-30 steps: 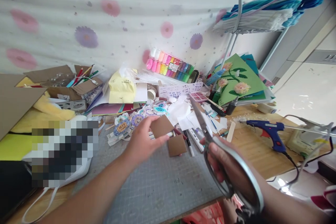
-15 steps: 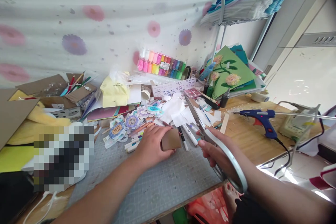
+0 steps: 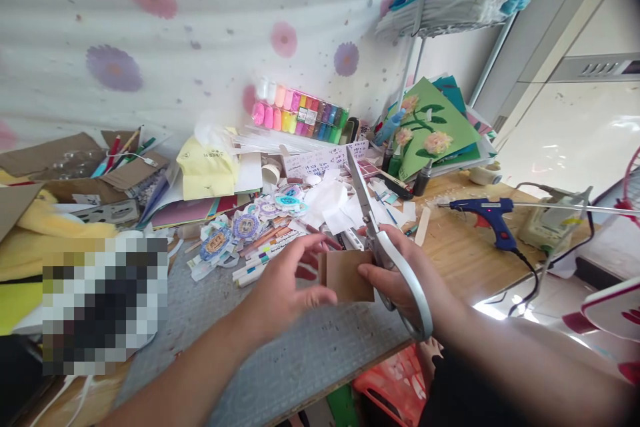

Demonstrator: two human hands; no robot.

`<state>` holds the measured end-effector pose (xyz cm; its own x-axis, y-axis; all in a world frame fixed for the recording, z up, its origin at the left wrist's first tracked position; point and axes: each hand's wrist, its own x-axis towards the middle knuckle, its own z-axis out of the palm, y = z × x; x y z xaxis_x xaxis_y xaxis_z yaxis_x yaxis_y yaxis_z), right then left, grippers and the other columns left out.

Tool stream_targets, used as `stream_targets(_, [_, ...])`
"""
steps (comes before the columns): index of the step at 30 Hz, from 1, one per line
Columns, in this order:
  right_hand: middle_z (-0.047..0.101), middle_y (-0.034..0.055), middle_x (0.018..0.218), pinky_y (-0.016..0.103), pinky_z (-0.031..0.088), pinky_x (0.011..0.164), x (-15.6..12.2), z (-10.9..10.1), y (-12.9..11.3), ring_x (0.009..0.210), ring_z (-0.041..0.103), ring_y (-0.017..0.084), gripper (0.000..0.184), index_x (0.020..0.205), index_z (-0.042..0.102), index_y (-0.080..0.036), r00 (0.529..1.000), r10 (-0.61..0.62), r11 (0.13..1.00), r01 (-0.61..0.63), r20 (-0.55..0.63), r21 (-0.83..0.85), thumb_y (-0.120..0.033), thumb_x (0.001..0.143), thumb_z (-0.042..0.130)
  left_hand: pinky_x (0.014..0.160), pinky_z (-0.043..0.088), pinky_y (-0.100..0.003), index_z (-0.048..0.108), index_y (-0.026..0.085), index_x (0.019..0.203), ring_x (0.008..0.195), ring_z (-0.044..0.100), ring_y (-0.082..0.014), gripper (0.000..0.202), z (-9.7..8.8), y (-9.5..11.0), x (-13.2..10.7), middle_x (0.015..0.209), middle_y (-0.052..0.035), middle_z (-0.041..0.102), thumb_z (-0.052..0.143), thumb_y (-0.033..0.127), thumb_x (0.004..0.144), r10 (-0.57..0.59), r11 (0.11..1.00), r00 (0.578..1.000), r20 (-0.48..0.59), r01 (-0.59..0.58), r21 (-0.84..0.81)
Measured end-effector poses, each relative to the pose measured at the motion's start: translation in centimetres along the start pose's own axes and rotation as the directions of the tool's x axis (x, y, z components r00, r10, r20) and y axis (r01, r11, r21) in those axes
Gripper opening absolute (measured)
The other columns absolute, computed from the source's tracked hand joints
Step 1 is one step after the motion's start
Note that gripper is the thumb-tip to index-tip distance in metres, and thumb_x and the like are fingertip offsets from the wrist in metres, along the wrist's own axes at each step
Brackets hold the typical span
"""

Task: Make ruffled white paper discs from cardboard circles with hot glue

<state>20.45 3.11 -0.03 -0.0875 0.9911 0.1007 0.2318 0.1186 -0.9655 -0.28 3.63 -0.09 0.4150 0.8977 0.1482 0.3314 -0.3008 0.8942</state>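
Note:
My right hand [image 3: 400,273] grips large metal scissors [image 3: 369,217], whose blades point up and away. The same hand's thumb presses on a small brown cardboard piece [image 3: 347,277] beside the handles. My left hand [image 3: 287,283] is at the cardboard's left edge, its thumb and fingers spread apart around it; whether a fingertip touches it I cannot tell. Below both hands lies a grey cutting mat [image 3: 280,353]. Markers [image 3: 253,270] and decorated paper badges [image 3: 217,243] lie just beyond my left hand.
A blue glue gun [image 3: 493,213] rests at the right on the wooden tabletop [image 3: 465,260]. Coloured clay packs [image 3: 300,113] stand at the back, near a green card with flowers [image 3: 433,127]. Cardboard boxes [image 3: 50,153] and a yellow bag [image 3: 207,167] occupy the left.
The cardboard has passed from my left hand's grip to my right hand, which has moved left with the scissors. My left fingers have spread. The camera view has shifted slightly.

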Motion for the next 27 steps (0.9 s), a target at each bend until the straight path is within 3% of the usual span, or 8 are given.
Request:
stream_targets(2, [0.050, -0.0047, 0.067, 0.024, 0.040, 0.052, 0.1, 0.1, -0.2, 0.058, 0.049, 0.013, 0.042, 0.107, 0.051, -0.019, 1.000, 0.010, 1.000, -0.010, -0.006, 0.017, -0.018, 0.066, 0.062, 0.064, 0.051, -0.030, 0.061, 0.020, 0.090, 0.070, 0.063, -0.0171, 0.028, -0.5, -0.1, 0.3, 0.078, -0.0022, 0.065, 0.064, 0.044, 0.077, -0.145, 0.970, 0.986, 0.079, 0.158, -0.188])
stream_targets(5, [0.052, -0.0046, 0.068, 0.024, 0.040, 0.054, 0.3, 0.3, -0.2, 0.060, 0.051, 0.014, 0.044, 0.108, 0.052, -0.020, 1.000, -0.021, 0.999, 0.020, -0.007, -0.046, -0.018, 0.066, 0.063, 0.052, 0.044, -0.023, 0.059, 0.017, 0.067, 0.051, 0.055, -0.0109, 0.030, -0.8, 0.0, 0.4, 0.056, 0.0032, 0.056, 0.064, 0.044, 0.078, -0.203, 0.923, 0.965, 0.166, 0.245, -0.298])
stream_targets(12, [0.052, -0.0043, 0.071, 0.024, 0.040, 0.055, 0.6, 0.3, -0.2, 0.062, 0.051, 0.013, 0.049, 0.111, 0.049, -0.020, 0.996, -0.012, 0.999, 0.009, 0.088, 0.035, -0.018, 0.064, 0.064, 0.052, 0.044, -0.023, 0.060, 0.017, 0.062, 0.051, 0.057, -0.0125, 0.030, -0.6, 0.1, 0.3, 0.054, 0.0009, 0.061, 0.067, 0.044, 0.074, -0.192, 0.908, 0.963, 0.189, 0.247, -0.338])
stream_targets(17, [0.048, -0.0058, 0.066, 0.023, 0.039, 0.052, 0.5, 0.0, -0.5, 0.059, 0.046, 0.012, 0.043, 0.099, 0.050, -0.019, 0.991, -0.014, 0.998, 0.005, 0.132, 0.069, -0.024, 0.060, 0.070, 0.057, 0.046, -0.025, 0.064, 0.018, 0.066, 0.056, 0.060, -0.0145, 0.026, -0.5, 0.5, 0.2, 0.059, -0.0013, 0.065, 0.063, 0.041, 0.078, -0.188, 0.931, 0.955, 0.228, 0.247, -0.268])
stream_targets(21, [0.048, -0.0050, 0.069, 0.023, 0.038, 0.052, 0.3, 0.0, -0.3, 0.059, 0.045, 0.011, 0.040, 0.092, 0.050, -0.020, 0.986, 0.020, 0.981, -0.052, 0.166, 0.189, -0.028, 0.061, 0.073, 0.058, 0.046, -0.024, 0.063, 0.018, 0.065, 0.058, 0.059, -0.0138, 0.027, -0.6, 0.8, 0.2, 0.060, -0.0005, 0.064, 0.059, 0.039, 0.082, -0.168, 0.956, 0.962, 0.215, 0.212, -0.204])
stream_targets(24, [0.051, -0.0035, 0.074, 0.024, 0.041, 0.055, 0.2, 0.0, -0.5, 0.062, 0.049, 0.012, 0.038, 0.092, 0.051, -0.020, 0.983, 0.043, 0.965, -0.088, 0.181, 0.246, -0.028, 0.063, 0.072, 0.056, 0.045, -0.022, 0.064, 0.017, 0.066, 0.056, 0.058, -0.0120, 0.025, -0.3, 0.8, 0.1, 0.059, 0.0009, 0.062, 0.061, 0.038, 0.080, -0.188, 0.923, 0.962, 0.197, 0.242, -0.299])
stream_targets(27, [0.052, -0.0031, 0.074, 0.025, 0.042, 0.055, 0.0, 0.1, -1.1, 0.063, 0.050, 0.013, 0.035, 0.091, 0.050, -0.019, 0.982, 0.050, 0.965, -0.094, 0.182, 0.245, -0.028, 0.064, 0.070, 0.057, 0.049, -0.024, 0.066, 0.016, 0.078, 0.059, 0.062, -0.0130, 0.023, 0.5, 0.7, -0.3, 0.066, -0.0002, 0.065, 0.065, 0.039, 0.077, -0.246, 0.805, 0.944, 0.218, 0.325, -0.497])
